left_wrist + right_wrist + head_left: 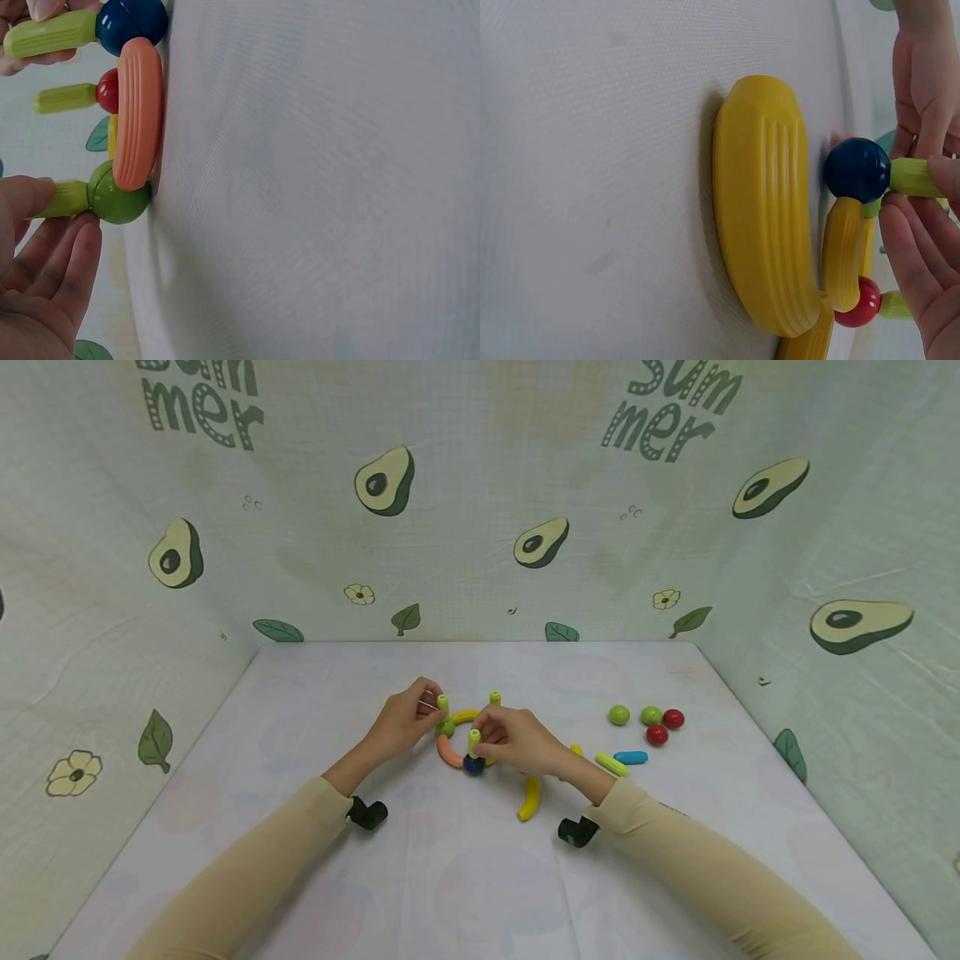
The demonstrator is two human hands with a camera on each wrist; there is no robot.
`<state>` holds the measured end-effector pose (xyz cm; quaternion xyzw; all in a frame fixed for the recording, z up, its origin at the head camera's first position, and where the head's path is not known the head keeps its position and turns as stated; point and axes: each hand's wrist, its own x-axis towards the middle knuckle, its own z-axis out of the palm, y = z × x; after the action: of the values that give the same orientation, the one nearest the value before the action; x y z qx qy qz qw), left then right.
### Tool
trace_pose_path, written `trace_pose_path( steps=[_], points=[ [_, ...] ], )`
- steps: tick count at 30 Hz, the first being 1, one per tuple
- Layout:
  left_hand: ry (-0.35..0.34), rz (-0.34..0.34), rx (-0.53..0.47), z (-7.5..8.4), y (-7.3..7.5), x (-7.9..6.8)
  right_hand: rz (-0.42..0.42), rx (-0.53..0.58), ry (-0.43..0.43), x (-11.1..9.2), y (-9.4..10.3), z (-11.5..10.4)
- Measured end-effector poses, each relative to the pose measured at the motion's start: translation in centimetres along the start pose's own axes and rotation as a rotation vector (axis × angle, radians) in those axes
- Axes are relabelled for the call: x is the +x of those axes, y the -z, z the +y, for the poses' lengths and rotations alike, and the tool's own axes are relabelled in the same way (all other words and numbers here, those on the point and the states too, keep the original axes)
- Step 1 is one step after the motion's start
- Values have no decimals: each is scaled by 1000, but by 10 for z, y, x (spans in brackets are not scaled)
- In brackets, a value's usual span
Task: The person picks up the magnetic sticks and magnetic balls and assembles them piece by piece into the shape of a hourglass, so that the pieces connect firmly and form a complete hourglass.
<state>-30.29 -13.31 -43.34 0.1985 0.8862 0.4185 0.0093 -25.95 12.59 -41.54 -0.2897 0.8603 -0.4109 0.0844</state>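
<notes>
A ring of toy balls and curved sticks lies on the table, short light green sticks standing up from its balls. My left hand (408, 714) pinches the light green stick (67, 199) on the green ball (120, 193). With thumb and fingers, my right hand (517, 739) holds another light green stick (474, 739) on the dark blue ball (473, 765). Between these balls runs an orange curved stick (139, 112). A yellow curved stick (841, 255) joins the blue ball to a red ball (859, 301), which bears a third upright stick (495, 698). Another yellow curved stick (465, 716) shows behind.
A loose yellow curved stick (529, 799) lies below my right wrist, another yellow piece (576, 749) behind it. To the right are a light green stick (612, 764), a blue stick (631, 757), green balls (619, 715) and red balls (657, 735). Printed cloth (465, 585) hangs behind the table.
</notes>
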Motion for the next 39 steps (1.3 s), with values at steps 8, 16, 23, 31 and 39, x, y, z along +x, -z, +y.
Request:
trace_pose_path(
  steps=[8, 16, 23, 31, 39],
  points=[
    [2, -1, 5, 0, 0, 0, -5, -7, 6, -1, 1, 1],
    [11, 1, 9, -1, 0, 0, -10, -5, 18, -11, 16, 11],
    [23, 1, 5, 0, 0, 0, 54, -85, -32, -33, 53, 26],
    [17, -3, -7, -2, -1, 1, 169, -212, -94, -62, 102, 54],
    [15, -4, -10, -1, 0, 1, 226, -308, -180, -80, 141, 84]
  ],
)
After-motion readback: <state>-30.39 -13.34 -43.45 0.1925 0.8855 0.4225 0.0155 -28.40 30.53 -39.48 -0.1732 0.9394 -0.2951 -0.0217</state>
